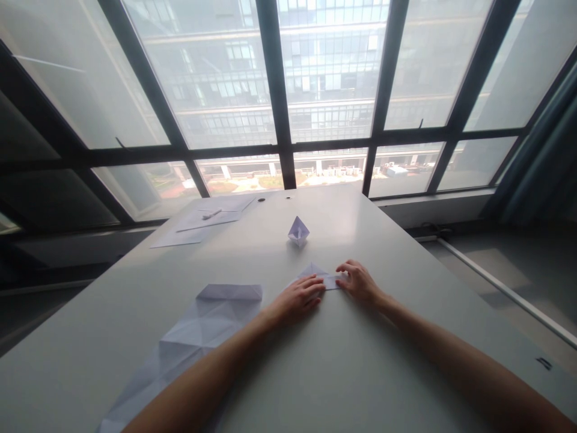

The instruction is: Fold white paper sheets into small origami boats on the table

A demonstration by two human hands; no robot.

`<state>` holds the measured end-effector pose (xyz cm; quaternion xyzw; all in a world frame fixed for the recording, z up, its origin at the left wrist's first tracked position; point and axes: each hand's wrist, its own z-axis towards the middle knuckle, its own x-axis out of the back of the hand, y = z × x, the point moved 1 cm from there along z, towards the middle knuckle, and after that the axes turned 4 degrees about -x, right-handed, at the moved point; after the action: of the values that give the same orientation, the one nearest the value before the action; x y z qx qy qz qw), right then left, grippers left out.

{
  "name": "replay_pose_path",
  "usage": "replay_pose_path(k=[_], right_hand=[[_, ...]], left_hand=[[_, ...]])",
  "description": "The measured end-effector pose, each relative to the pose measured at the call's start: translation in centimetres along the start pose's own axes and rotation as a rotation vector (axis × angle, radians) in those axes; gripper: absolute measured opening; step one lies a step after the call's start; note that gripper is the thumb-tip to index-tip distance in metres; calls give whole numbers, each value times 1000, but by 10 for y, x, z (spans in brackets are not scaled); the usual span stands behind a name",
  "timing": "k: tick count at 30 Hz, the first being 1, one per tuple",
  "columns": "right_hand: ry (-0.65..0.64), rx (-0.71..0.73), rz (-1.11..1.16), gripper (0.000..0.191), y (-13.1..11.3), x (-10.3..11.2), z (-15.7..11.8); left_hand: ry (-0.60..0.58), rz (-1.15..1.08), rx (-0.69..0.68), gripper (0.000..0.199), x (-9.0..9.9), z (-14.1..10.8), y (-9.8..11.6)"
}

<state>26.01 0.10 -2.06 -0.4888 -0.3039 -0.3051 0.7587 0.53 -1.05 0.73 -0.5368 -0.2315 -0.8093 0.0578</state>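
Note:
A white folded paper (pixel 331 282) lies on the table, with a pointed top and a straight strip along its lower edge. My left hand (pixel 300 297) rests over its left part, fingers stretched out and pressing it down, so that side is mostly hidden. At the paper's right end, my right hand (pixel 358 281) has curled fingers and appears to grip the edge; the exact fingertip contact is hard to make out. Just beyond the hands stands a small folded paper boat (pixel 298 231) with a peaked middle.
A large creased paper sheet (pixel 193 331) lies left of my hands, partly under my left forearm. Farther back on the white table (pixel 406 367) are flat sheets (pixel 189 231) with a small white pen-like item (pixel 211 214) on top. Tall windows (pixel 333 72) stand behind.

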Motion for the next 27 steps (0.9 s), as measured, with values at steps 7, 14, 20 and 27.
replay_pose_path(k=[7,14,20,27], right_hand=[[-71,-18,-92,26,-7,0,0],[-63,-55,-26,18,-15,4,0],[-64,-107,73,21,-16,5,-1],[-37,-103,113,40,-13,2,-2]], left_hand=[[-1,35,-7,40,-3,-3,-5],[32,-21,-11,41,-4,-4,-5],[293,-26,215,40,-10,-4,-19],[307,121,447,41,-21,-9,-34]])
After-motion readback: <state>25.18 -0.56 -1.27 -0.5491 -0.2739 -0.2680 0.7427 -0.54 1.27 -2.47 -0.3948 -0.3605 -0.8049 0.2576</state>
